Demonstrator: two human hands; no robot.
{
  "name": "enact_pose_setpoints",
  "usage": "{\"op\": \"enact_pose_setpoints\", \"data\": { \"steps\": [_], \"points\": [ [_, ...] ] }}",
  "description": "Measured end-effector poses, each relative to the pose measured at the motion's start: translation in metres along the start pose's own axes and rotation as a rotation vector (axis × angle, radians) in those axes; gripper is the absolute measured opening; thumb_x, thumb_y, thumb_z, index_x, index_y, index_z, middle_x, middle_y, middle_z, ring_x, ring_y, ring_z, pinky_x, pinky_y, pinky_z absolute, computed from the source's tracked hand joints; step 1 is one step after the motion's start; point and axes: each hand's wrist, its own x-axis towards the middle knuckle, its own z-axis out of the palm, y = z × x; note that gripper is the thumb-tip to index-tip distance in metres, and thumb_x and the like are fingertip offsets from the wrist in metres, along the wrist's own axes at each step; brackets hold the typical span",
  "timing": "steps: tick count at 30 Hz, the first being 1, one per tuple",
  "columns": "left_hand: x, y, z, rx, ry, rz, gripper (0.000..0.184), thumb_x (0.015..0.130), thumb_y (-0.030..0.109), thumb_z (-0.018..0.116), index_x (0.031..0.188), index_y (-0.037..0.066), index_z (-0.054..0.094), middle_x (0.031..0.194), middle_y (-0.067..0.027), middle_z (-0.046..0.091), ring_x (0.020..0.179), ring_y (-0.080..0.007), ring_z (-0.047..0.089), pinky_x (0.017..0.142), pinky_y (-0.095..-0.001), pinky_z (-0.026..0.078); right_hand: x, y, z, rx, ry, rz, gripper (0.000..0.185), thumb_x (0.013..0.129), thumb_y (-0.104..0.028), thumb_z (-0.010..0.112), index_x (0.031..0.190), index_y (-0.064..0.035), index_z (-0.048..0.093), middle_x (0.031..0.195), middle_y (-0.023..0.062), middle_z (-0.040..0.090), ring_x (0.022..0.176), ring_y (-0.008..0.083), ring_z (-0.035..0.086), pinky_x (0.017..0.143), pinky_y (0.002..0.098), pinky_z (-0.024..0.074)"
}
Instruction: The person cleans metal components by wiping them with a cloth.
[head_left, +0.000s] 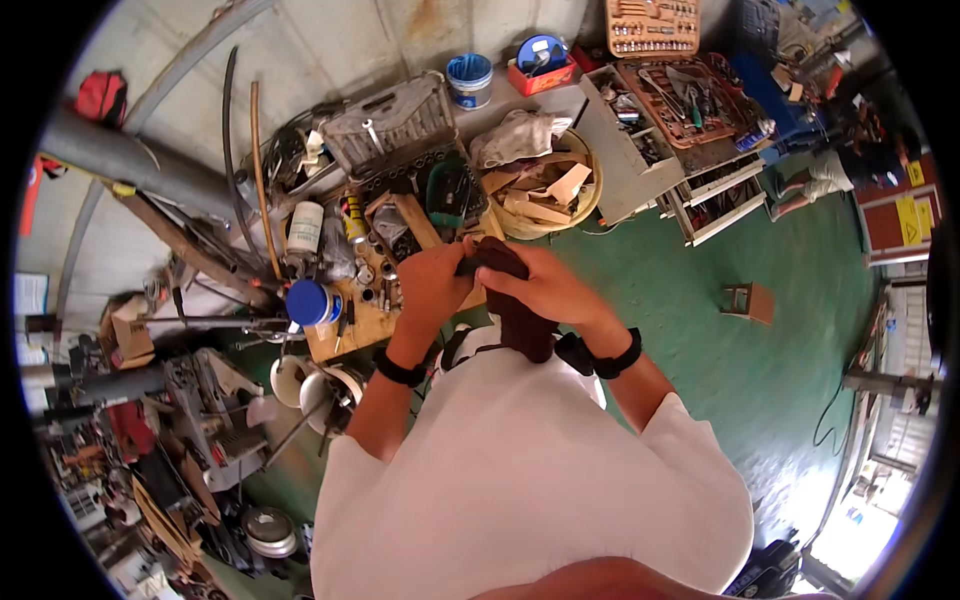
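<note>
In front of my chest, both hands are closed around a dark maroon cloth. The cloth hangs down toward my shirt, and its upper end bunches between my fingers. My left hand pinches at its left end, where a small dark part shows; I cannot make out whether that is cloth or another item. My right hand wraps over the top of the cloth with the thumb pointing left. Just beyond the hands is a wooden workbench with sockets and a dark green tray on it.
A blue-lidded tub, a white canister and an open grey tool case are on the bench. Beside it stands a round bin of cardboard scraps. Open drawers jut out at right. A small stool stands on the green floor. Another person is at far right.
</note>
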Motion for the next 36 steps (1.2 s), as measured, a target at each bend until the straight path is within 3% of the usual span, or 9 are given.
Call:
{"op": "enact_pose_setpoints", "data": {
  "steps": [5, 7, 13, 19, 21, 24, 25, 30, 36],
  "points": [
    [0.006, 0.011, 0.018, -0.384, -0.159, -0.189, 0.013, 0.075, 0.007, 0.068, 0.087, 0.003, 0.069, 0.070, -0.0162, 0.063, 0.060, -0.0346, 0.060, 0.053, -0.0345, 0.046, -0.013, 0.009, 0.006, -0.139, 0.288, -0.174, 0.037, 0.087, -0.016, 0.067, 0.121, -0.0041, 0.058, 0.108, 0.0130, 0.063, 0.092, 0.0290, 0.064, 0.080, 0.0345, 0.0516],
    [0.010, 0.022, 0.021, -0.485, -0.255, -0.264, 0.018, 0.077, 0.007, 0.065, 0.092, -0.002, 0.068, 0.072, -0.0187, 0.065, 0.058, -0.0259, 0.062, 0.057, -0.0308, 0.047, -0.021, -0.001, -0.010, -0.758, 0.228, -0.366, 0.038, 0.080, -0.010, 0.070, 0.116, -0.0095, 0.060, 0.109, 0.0104, 0.060, 0.091, 0.0291, 0.064, 0.075, 0.0374, 0.0541],
    [0.037, 0.040, 0.027, -0.678, -0.588, -0.293, 0.018, 0.078, 0.010, 0.068, 0.088, -0.005, 0.066, 0.069, -0.0141, 0.066, 0.065, -0.0067, 0.053, 0.060, -0.0305, 0.047, -0.030, -0.003, -0.055, -0.843, 0.196, -0.555, 0.034, 0.074, -0.007, 0.071, 0.106, -0.0124, 0.061, 0.107, 0.0094, 0.059, 0.086, 0.0314, 0.063, 0.067, 0.0399, 0.0536],
    [0.050, 0.020, 0.058, -0.664, -0.955, -0.189, 0.023, 0.079, 0.016, 0.069, 0.092, -0.003, 0.067, 0.077, -0.0180, 0.067, 0.076, -0.0284, 0.067, 0.073, -0.0398, 0.052, -0.022, 0.022, -0.075, -0.409, 0.227, -0.162, 0.021, 0.085, -0.018, 0.066, 0.098, -0.0019, 0.062, 0.081, 0.0141, 0.065, 0.071, 0.0340, 0.062, 0.064, 0.0361, 0.0495],
    [0.059, 0.031, 0.040, 0.127, -0.823, -0.056, 0.023, 0.075, 0.016, 0.064, 0.091, 0.000, 0.068, 0.075, -0.0206, 0.065, 0.075, -0.0367, 0.065, 0.071, -0.0449, 0.052, 0.003, 0.053, -0.078, -0.349, 0.256, -0.099, 0.024, 0.088, -0.022, 0.064, 0.095, 0.0012, 0.062, 0.074, 0.0144, 0.064, 0.067, 0.0313, 0.062, 0.063, 0.0346, 0.0488],
    [0.066, 0.017, 0.037, 0.264, -0.728, 0.073, 0.021, 0.068, 0.018, 0.065, 0.083, 0.004, 0.069, 0.073, -0.0194, 0.064, 0.072, -0.0392, 0.063, 0.065, -0.0468, 0.051, 0.014, 0.074, -0.072, 0.056, 0.159, 0.019, 0.029, 0.089, -0.026, 0.063, 0.089, 0.0029, 0.065, 0.071, 0.0106, 0.062, 0.067, 0.0117, 0.058, 0.061, 0.0312, 0.0471],
    [0.065, 0.015, 0.037, 0.317, -0.695, 0.115, 0.019, 0.067, 0.018, 0.065, 0.080, 0.005, 0.069, 0.072, -0.0182, 0.064, 0.071, -0.0383, 0.064, 0.064, -0.0462, 0.051, 0.012, 0.071, -0.075, -0.061, 0.110, 0.064, 0.028, 0.089, -0.025, 0.062, 0.095, 0.0022, 0.063, 0.069, 0.0127, 0.063, 0.064, 0.0201, 0.063, 0.060, 0.0327, 0.0479],
    [0.059, 0.015, 0.041, -0.415, -0.801, -0.156, 0.020, 0.069, 0.002, 0.063, 0.089, -0.002, 0.066, 0.077, -0.0160, 0.068, 0.067, -0.0333, 0.063, 0.064, -0.0402, 0.049, -0.021, 0.025, -0.057, -0.476, 0.289, -0.355, 0.030, 0.082, -0.021, 0.071, 0.105, -0.0045, 0.060, 0.087, 0.0140, 0.065, 0.076, 0.0357, 0.063, 0.064, 0.0397, 0.0508],
    [0.038, 0.013, 0.036, -0.740, -1.036, -0.092, 0.025, 0.079, 0.012, 0.071, 0.100, 0.000, 0.063, 0.087, -0.0067, 0.066, 0.075, -0.0141, 0.056, 0.069, -0.0356, 0.049, -0.027, 0.021, -0.064, -0.654, 0.044, -0.579, 0.033, 0.074, -0.022, 0.077, 0.100, -0.0072, 0.062, 0.086, 0.0089, 0.063, 0.074, 0.0287, 0.064, 0.060, 0.0390, 0.0492]
  ]
}}
